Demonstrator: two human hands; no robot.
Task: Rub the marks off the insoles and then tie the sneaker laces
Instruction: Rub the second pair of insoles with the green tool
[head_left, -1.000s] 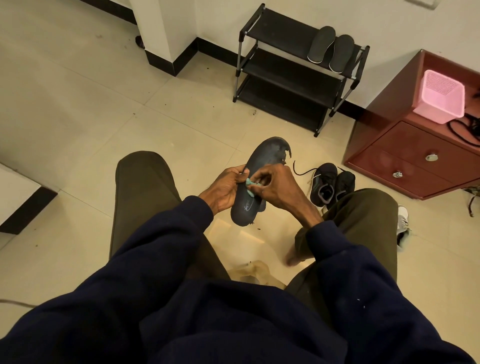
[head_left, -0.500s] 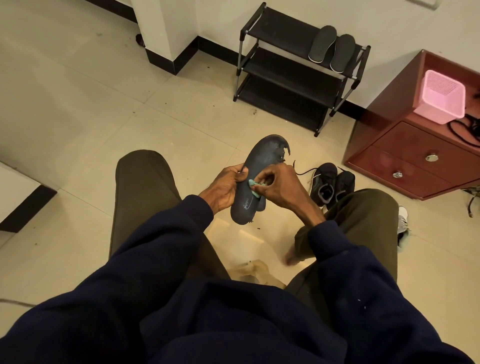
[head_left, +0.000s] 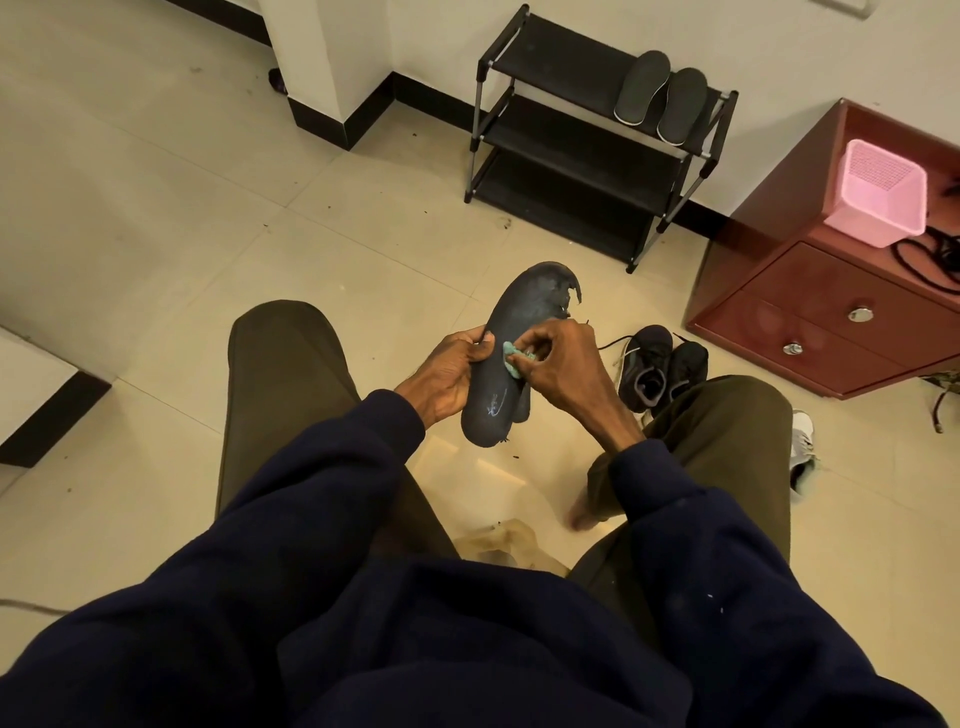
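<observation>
Head view, only one you've got. Your left hand (head_left: 451, 375) clamps the left edge of the dark insole (head_left: 524, 332), thumb over the top face, fingers wrapped behind. Your right hand (head_left: 563, 364) pinches a small teal eraser (head_left: 515, 359) between thumb and fingertips, pressed on the insole's mid section. Insole is held in the air between your knees, toe end pointing far, heel end near. There looks to be a second insole tucked behind it at the near right edge, can't tell for sure.

Risks from here:
- Toe end is already torn and ragged. Hard rubbing w/ the far end unsupported could flex it and spread the tear. Judgement: support closer to the rub spot.
- Pale scribble near the heel, below your left hand, is not yet cleared. Easy to miss if you stop at mid section.
- Eraser is small, grip is fingertip only. Slip = drops to the tile floor (head_left: 156, 249) among the crumbs.
- If there is a rear insole, a loosened left grip lets it slide out.

Sneakers (head_left: 662, 366) sit on the floor to the right, by your right knee, laces loose, untied. Two more insoles (head_left: 660, 96) lie on the far rack (head_left: 550, 135), top shelf.
</observation>
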